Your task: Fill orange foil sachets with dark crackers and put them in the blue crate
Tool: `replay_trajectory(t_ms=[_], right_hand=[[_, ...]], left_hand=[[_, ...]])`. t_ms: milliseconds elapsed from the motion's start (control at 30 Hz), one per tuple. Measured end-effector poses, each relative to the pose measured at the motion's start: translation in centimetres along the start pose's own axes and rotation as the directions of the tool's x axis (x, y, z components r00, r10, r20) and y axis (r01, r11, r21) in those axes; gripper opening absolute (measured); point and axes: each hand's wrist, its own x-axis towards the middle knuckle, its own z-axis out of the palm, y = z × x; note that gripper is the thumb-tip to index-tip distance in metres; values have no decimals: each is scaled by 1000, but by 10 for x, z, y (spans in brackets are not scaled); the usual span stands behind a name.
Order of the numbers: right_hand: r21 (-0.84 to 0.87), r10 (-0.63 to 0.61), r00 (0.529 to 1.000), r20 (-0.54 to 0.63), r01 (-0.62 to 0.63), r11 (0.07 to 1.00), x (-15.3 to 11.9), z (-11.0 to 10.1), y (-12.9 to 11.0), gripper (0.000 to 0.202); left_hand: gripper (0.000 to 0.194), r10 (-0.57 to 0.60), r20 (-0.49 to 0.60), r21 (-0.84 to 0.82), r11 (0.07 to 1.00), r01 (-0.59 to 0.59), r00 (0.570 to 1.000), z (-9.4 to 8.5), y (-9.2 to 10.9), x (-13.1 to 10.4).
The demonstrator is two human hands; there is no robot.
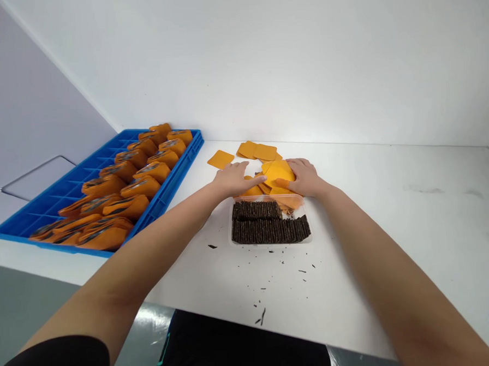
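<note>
A loose pile of thin orange square sheets (277, 172) lies on the table between my hands. My left hand (236, 179) rests at the pile's left side, fingers stretched out and thumb pointing at the sheets. My right hand (305, 176) lies along the right side, fingers spread forward, its thumb, orange at the tip, over the sheets. Both hands are open. Just nearer to me stands a clear plastic tub (311, 234) holding two rows of thin dark brown slices (267, 231) on edge. The back row is shorter, and some sheets show through the tub's far wall.
At the left, a blue divided crate (148, 221) holds many folded orange packets (133, 172). More orange squares (249, 150) lie behind the pile, with a single one (221, 159) to the left. Dark crumbs (263, 316) are scattered on the white table (394, 224). A white wall stands behind.
</note>
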Motion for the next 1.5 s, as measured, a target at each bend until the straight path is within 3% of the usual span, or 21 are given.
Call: replay_trajectory(t_ms=[167,300,467,600,700,833,933,1067,1300,1500], right_hand=[[17,-26,999,43,25,1000,0,3,-7,55],[110,-20,991,133,5,994,1,-3,-13,36],[188,18,970,244,-65,980,0,-13,-26,49],[262,73,944,323,-163,951,-7,-24,-36,50],[325,101,937,335,-215,921,-12,-27,-41,52],[458,68,966,250,-180,871,-14,-26,-49,53],[582,29,994,102,-83,809,-13,-27,-57,54],[679,2,999,-54,35,733,-11,-30,-68,53],[695,29,998,-61,22,719,-9,-28,-67,56],[667,-60,997,-57,83,741,-11,-36,-70,55]], left_hand=[[116,132,14,-100,986,-130,991,14,3,5],[126,218,63,-125,970,-209,974,12,0,7],[115,265,121,-106,962,-253,957,3,4,11],[108,220,137,-134,970,-202,966,5,9,14],[88,190,138,-188,969,-162,972,6,10,11],[54,229,116,-324,928,-181,967,5,8,6],[50,274,64,-492,845,-209,960,5,6,5],[56,271,-72,-682,689,-246,960,11,9,7],[69,259,-140,-819,512,-259,956,23,14,5],[56,254,-219,-778,537,-326,942,12,16,0]])
